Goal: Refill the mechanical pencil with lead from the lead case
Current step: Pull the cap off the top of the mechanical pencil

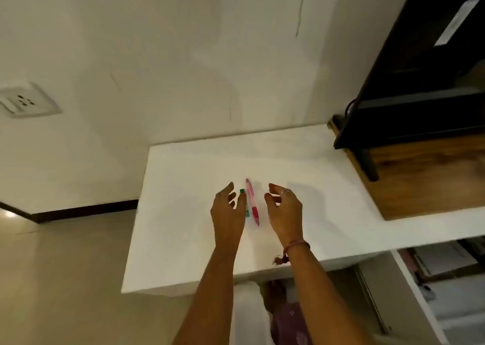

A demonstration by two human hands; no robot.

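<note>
Mechanical pencil (252, 203): pink barrel with a red grip section, lying flat on the white bench (328, 177), near its middle. Long axis runs away from the person and slightly leftward at the far end. The red grip sits toward the near end, so the writing tip probably points at the person and the cap end away; the tip itself is too small to confirm.

Lead case (244, 200): small green-capped case, lying just beside the pencil on its left, roughly parallel to it. Its middle is hidden behind the left thumb. Whether pencil and case touch cannot be told.

Placement: the two items lie side by side between the hands, each likely set within reach of one hand for a two-handed pickup.

Left hand (227, 211): over the bench, fingers spread and curled, empty, thumb overlapping the lead case in view; contact is unclear.

Right hand (284, 211): just right of the pencil, fingers loosely curled and apart, holding nothing. Ring on one finger; thread band at the wrist.

Stage, by judgement: nothing lifted or opened; refill not yet begun.

Surroundings: wall socket (25, 100) at left; dark shelf unit (420, 95) on a wooden top at right.
</note>
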